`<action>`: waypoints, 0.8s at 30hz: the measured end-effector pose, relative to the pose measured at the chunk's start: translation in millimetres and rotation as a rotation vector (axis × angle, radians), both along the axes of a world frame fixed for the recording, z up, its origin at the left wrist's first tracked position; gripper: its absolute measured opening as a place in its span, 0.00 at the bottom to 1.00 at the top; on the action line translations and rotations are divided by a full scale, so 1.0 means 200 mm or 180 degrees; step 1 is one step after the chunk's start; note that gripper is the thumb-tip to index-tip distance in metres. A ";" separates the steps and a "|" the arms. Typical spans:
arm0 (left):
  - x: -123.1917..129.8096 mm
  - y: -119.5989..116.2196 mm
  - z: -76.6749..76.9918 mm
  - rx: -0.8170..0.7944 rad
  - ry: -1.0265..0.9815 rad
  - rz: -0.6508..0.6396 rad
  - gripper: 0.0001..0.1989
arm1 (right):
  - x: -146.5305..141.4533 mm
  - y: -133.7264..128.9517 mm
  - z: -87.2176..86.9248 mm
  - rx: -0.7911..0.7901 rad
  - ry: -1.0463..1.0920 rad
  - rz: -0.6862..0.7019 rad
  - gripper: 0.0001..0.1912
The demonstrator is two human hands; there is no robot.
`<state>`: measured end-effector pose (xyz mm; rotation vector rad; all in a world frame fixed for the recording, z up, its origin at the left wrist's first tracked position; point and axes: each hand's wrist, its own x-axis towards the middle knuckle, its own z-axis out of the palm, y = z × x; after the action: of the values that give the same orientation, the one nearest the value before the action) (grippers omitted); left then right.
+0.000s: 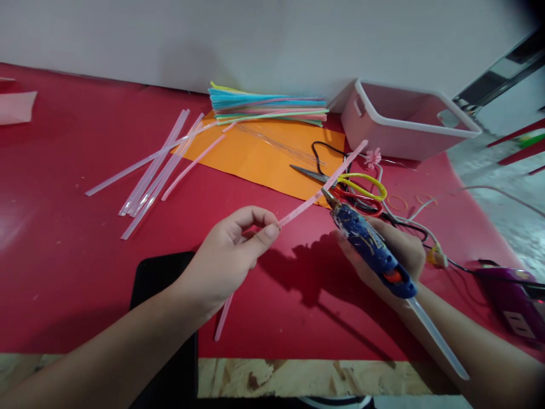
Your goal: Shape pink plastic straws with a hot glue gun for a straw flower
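My left hand (pixel 238 250) pinches a pink pipe cleaner (pixel 300 210) between thumb and fingers; its free end slants up to the right. My right hand (pixel 392 250) is wrapped round a worn blue hot glue gun (pixel 366 238). The gun's metal nozzle is at the pipe cleaner, though I cannot tell whether they touch. A long translucent glue stick (pixel 438 338) juts from the back of the gun. Below my left hand lies a pink length (pixel 223 321); whether it belongs to the held piece is hidden. Scissors (pixel 361 187) with yellow and red handles lie behind the nozzle.
A bundle of coloured pipe cleaners (pixel 268 105) lies on an orange sheet (pixel 255 156). Translucent sticks (pixel 153 170) spread at the left. A pink bin (pixel 392 128), a small pink flower-like piece (pixel 372 158), cords, a purple power strip (pixel 511 301) and a black flat object (pixel 164 272) surround my hands.
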<state>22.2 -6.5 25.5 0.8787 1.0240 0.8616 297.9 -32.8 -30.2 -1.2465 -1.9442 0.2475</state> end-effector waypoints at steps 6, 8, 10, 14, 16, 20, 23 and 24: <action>0.00 0.00 0.00 -0.0007 -0.0052 0.0004 0.06 | -0.07 0.01 0.08 0.0327 -0.0076 -0.0145 0.08; -0.01 0.00 0.00 -0.0019 -0.0070 -0.0014 0.06 | -0.06 0.01 0.08 0.0263 -0.0101 -0.0021 0.09; -0.01 0.00 0.00 -0.0026 -0.0090 -0.0030 0.06 | -0.05 0.01 0.08 0.0227 -0.0103 0.0079 0.11; -0.01 0.00 -0.01 -0.0013 -0.0097 -0.0027 0.07 | -0.04 0.02 0.08 0.0198 -0.0072 0.0149 0.09; -0.01 -0.01 -0.02 -0.0002 -0.0098 -0.0017 0.07 | -0.05 0.02 0.08 0.0215 -0.0094 0.0184 0.08; 0.00 -0.01 -0.02 -0.0002 -0.0114 -0.0014 0.06 | -0.06 0.02 0.08 0.0231 -0.0145 0.0177 0.06; -0.01 -0.01 -0.03 0.0009 -0.0118 -0.0008 0.06 | -0.07 0.03 0.08 0.0232 -0.0125 0.0196 0.06; -0.01 -0.01 -0.03 0.0009 -0.0127 -0.0004 0.06 | -0.07 0.03 0.08 0.0243 -0.0125 0.0210 0.05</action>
<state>20.9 -7.6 20.5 0.8613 0.9879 0.8764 283.8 -27.3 -14.3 -1.1472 -2.0118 0.1818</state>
